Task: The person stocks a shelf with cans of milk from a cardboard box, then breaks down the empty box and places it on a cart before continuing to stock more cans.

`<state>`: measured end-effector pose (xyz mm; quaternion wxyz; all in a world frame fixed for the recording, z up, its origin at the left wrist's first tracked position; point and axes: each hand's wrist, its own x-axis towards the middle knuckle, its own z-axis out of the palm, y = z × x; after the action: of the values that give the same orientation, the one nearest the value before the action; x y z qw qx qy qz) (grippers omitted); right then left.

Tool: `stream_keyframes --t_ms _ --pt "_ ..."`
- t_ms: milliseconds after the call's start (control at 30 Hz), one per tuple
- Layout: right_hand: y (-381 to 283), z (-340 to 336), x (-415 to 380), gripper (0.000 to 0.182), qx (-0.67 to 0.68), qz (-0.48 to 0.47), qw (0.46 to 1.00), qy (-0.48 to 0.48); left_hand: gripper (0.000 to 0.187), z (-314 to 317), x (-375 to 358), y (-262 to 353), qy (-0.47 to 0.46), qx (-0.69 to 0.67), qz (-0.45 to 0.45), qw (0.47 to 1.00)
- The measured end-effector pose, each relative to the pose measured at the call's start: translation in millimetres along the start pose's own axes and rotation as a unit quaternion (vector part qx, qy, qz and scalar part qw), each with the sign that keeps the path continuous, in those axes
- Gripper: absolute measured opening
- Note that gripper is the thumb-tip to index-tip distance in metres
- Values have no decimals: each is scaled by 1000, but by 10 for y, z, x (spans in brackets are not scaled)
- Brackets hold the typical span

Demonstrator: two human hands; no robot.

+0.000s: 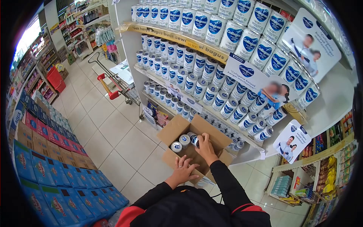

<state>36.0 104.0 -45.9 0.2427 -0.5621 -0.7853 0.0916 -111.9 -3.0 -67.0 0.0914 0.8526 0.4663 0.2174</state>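
Observation:
An open cardboard box (171, 130) stands in front of me with its flaps folded out. Inside it, two white-and-blue cans, a rear can (184, 140) and a front can (176, 146), show their silver lids. My right hand (206, 150) reaches into the box, its fingers wrapped round a third can (193, 139), which is tilted beside the other two. At the box's near edge is my left hand (183, 171), fingers spread and holding nothing; a ring shows on one finger. Part of the box's inside is hidden by my hands.
Shelves of matching cans (200, 64) rise just beyond the box, with promotional cards (293, 140) sticking out on the right. A shopping cart (113, 89) stands ahead to the left on the tiled floor (117, 138). Stacked blue cartons (62, 185) line my left side.

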Motion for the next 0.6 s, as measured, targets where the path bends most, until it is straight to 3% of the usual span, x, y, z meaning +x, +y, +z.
stream_keyframes --t_ms 167,300,367,433,467,500,533,567,600 --pt "-38 -335 -243 53 57 -26 997 54 49 -21 -14 -13 -4 -8 8 1000" --pt "-227 -1095 -456 47 112 -46 980 160 60 -171 55 20 -64 -38 -17 997" --pt "-294 -1521 -587 47 232 -14 968 92 64 -270 145 42 -90 -199 -142 965" --pt "-346 -1849 -670 47 227 -43 965 121 66 -412 294 65 -116 -198 -162 960" --pt "-337 -1979 -699 45 201 -107 965 132 65 -436 383 66 -73 -388 -162 904" --pt "-326 -2096 -736 43 172 -171 960 140 65 -466 476 95 -32 -563 -158 811" --pt "-326 -2192 -775 42 187 -181 956 135 67 -609 610 198 -66 -649 -140 745" --pt "-307 -2254 -805 42 183 -178 956 144 75 -774 697 388 -64 -729 -183 656" --pt "-285 -2303 -827 42 196 -206 949 134 78 -912 745 543 -72 -756 -136 636"
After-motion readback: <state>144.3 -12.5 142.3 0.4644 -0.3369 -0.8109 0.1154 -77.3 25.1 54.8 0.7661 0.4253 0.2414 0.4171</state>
